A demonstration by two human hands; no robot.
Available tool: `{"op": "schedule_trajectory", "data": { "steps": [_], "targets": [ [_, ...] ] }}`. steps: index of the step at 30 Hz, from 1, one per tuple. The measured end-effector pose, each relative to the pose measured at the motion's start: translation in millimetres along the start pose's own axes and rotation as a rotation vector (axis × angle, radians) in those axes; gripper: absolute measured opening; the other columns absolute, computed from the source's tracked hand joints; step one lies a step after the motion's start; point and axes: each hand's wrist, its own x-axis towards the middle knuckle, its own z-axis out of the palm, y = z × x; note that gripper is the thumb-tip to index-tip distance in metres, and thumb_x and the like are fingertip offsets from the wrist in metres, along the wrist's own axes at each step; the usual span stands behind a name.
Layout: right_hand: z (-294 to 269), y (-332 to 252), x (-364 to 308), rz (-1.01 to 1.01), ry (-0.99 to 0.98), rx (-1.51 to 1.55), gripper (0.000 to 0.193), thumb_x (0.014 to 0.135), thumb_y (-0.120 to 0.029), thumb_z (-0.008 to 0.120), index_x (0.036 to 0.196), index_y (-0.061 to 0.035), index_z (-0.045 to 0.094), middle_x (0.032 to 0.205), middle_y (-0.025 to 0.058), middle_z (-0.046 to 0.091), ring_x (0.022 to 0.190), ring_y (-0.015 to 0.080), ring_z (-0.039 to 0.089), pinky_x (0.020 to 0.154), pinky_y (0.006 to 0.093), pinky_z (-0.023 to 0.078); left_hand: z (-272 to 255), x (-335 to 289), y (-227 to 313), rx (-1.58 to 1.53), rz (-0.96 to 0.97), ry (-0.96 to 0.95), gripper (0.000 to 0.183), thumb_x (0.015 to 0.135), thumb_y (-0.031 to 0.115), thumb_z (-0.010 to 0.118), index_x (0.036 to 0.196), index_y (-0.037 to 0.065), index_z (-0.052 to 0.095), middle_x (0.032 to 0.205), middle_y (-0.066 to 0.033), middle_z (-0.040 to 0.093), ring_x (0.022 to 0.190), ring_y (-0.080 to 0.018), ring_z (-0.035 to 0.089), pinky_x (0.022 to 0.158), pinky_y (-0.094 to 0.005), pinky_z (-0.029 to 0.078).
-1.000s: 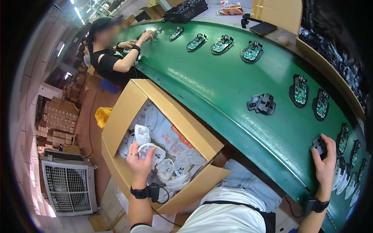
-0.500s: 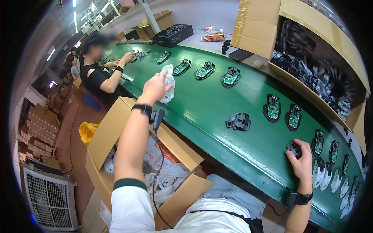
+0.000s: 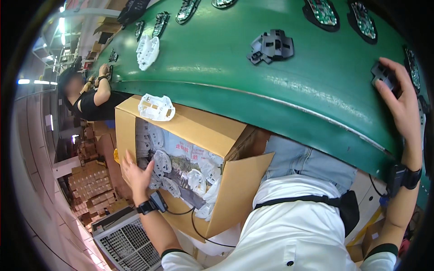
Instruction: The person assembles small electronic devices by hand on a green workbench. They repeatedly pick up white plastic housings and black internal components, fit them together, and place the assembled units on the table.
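Observation:
My left hand [image 3: 137, 175] is spread, fingers apart, at the left side of an open cardboard box [image 3: 253, 174], holding nothing. Several white plastic shells [image 3: 162, 161] lie inside that box. One white shell [image 3: 156, 107] shows at its far flap; whether it rests there or is in the air I cannot tell. Another white shell [image 3: 148, 52] lies on the green belt [image 3: 203, 63]. At the right, my right hand [image 3: 401, 103] grips a black plastic part [image 3: 383, 77] at the belt surface. Separate black plastic parts [image 3: 272, 47] lie together mid-belt.
Black mouse-shaped bases with green circuit boards [image 3: 322, 14] line the belt's far side. A person in black [image 3: 100, 100] works at the belt on the left. Below stands a white grille unit [image 3: 126, 239]. A cable [image 3: 193, 226] trails from my left wrist.
My left hand has left the belt, where it held something white, and moved back beside the box, fingers spread. White shells now show on the belt and at the flap. The view has tilted down.

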Motion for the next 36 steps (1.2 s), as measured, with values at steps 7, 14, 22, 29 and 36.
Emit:
{"op": "schedule_trajectory", "data": {
  "steps": [7,14,22,29,36],
  "targets": [
    [-5.6,21.8,-0.6,0.072,-0.020,-0.027,0.046,0.096,-0.023,0.069,0.137,-0.0037,0.059,0.126,0.0098,0.062,0.117,0.0175,0.057,0.103,0.0291,0.042,-9.7,26.3,-62.9,-0.366,-0.388,0.660,0.036,0.096,0.018,0.065,0.126,-0.001,0.067,0.117,-0.0214,0.072,0.110,-0.0375,0.068,0.095,-0.0437,0.053],
    [-5.2,19.6,-1.9,0.104,-0.040,0.031,0.047,0.097,-0.019,0.067,0.139,0.0001,0.056,0.129,0.0094,0.060,0.120,0.0174,0.055,0.106,0.0289,0.041,-1.5,41.3,-74.7,0.118,-0.328,0.762,0.053,0.090,0.026,0.063,0.134,-0.004,0.060,0.129,-0.0253,0.066,0.119,-0.0431,0.061,0.102,-0.0509,0.045],
    [-8.3,29.2,-0.9,0.050,-0.026,-0.045,0.044,0.099,-0.017,0.065,0.139,0.0003,0.056,0.132,0.0116,0.059,0.124,0.0202,0.054,0.109,0.0310,0.039,24.8,-101.4,78.0,-0.926,0.226,-0.290,0.089,0.080,0.025,0.080,0.154,-0.002,0.039,0.158,-0.0286,0.038,0.150,-0.0425,0.032,0.123,-0.0467,0.027],
    [-12.8,44.5,-0.3,0.140,-0.062,0.117,0.043,0.103,-0.015,0.061,0.142,0.0016,0.053,0.137,0.0126,0.058,0.127,0.0206,0.055,0.111,0.0321,0.039,-8.0,-119.5,122.3,-0.405,0.638,-0.434,0.100,0.063,0.048,0.085,0.151,0.015,0.049,0.154,-0.0311,0.037,0.137,-0.0528,0.042,0.116,-0.0552,0.034],
    [-12.5,29.5,1.1,0.114,-0.033,0.056,0.045,0.100,-0.015,0.066,0.140,0.0008,0.054,0.130,0.0097,0.059,0.119,0.0177,0.056,0.106,0.0307,0.042,-15.4,-116.8,129.3,-0.246,0.737,-0.468,0.092,0.063,0.047,0.081,0.144,0.012,0.054,0.138,-0.0351,0.047,0.119,-0.0480,0.054,0.104,-0.0525,0.043]
  ]
}}
